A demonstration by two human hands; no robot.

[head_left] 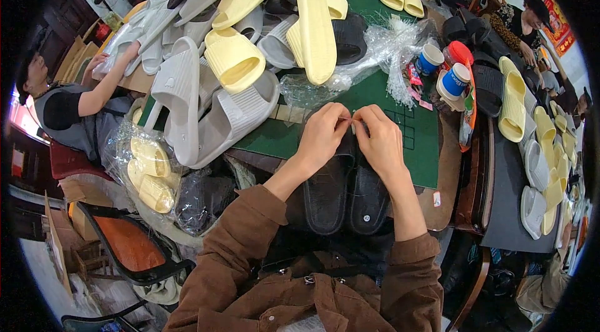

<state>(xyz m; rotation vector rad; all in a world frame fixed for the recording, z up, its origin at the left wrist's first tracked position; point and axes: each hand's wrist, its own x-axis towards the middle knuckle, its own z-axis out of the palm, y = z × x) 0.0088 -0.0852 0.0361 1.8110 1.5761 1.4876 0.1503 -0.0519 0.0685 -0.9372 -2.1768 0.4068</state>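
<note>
A pair of black slippers, the left slipper (325,191) and the right slipper (367,198), lies side by side at the table's near edge, toes away from me. Over their toe ends my left hand (325,134) and my right hand (379,139) meet, thumbs and fingertips pinched together. Between the fingertips shows a tiny pinkish sliver, too small to name. The hands partly cover the slippers' straps. Just beyond them, a bundle of thin clear plastic strands (400,89) lies by a crumpled clear bag (369,51).
Grey slides (234,113) and yellow slides (315,32) are heaped on the green mat (415,163) at the left. Two blue-and-white cups (454,80) stand at the right. Bagged yellow slippers (150,163) lie near an orange-seated chair (128,238). Several other people work around the tables.
</note>
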